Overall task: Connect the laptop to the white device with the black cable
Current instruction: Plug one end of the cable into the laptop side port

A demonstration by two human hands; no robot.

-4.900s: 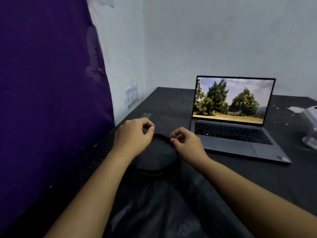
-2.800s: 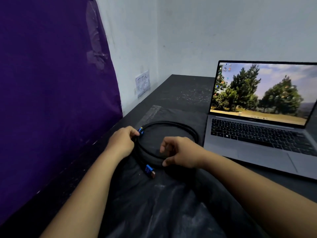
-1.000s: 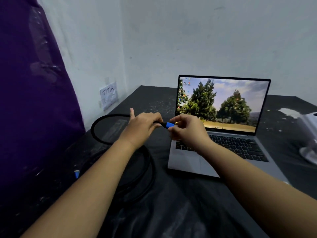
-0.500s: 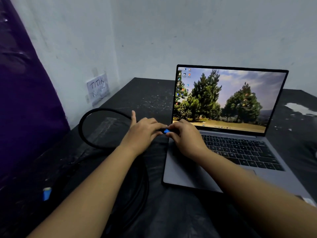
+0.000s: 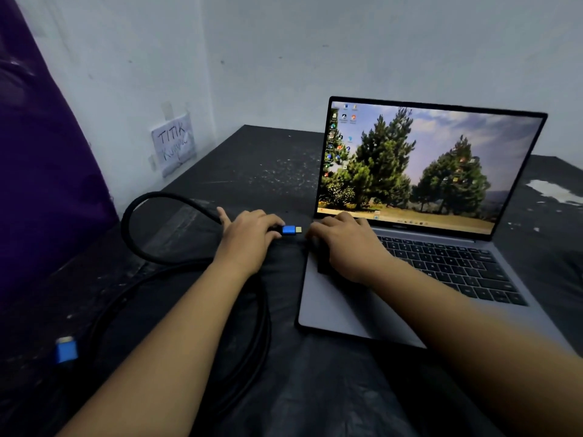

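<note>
Centrally, my left hand (image 5: 249, 238) is closed around the black cable (image 5: 148, 244) just behind its blue plug (image 5: 289, 230), pinching it so the gold tip points right toward the laptop (image 5: 419, 222). A small gap separates the tip from the laptop's left edge; the plug is not yet in any port. My right hand (image 5: 344, 247) lies palm down on the laptop's left rear corner, fingers (image 5: 318, 230) loosely spread over the edge near the hinge, gripping nothing. Behind my left hand, the cable rises in a loop above the black table (image 5: 252, 165), then drops into loose coils lying under and beside my left forearm. The cable's other blue plug (image 5: 66, 350) rests free on the table at lower left, well apart from both hands. The laptop stands open with its screen lit, showing trees and desktop icons. A handwritten paper note (image 5: 174, 143) is taped to the pale wall at left, and a purple sheet (image 5: 41, 171) hangs along the left margin. The white device does not appear in the head view.
</note>
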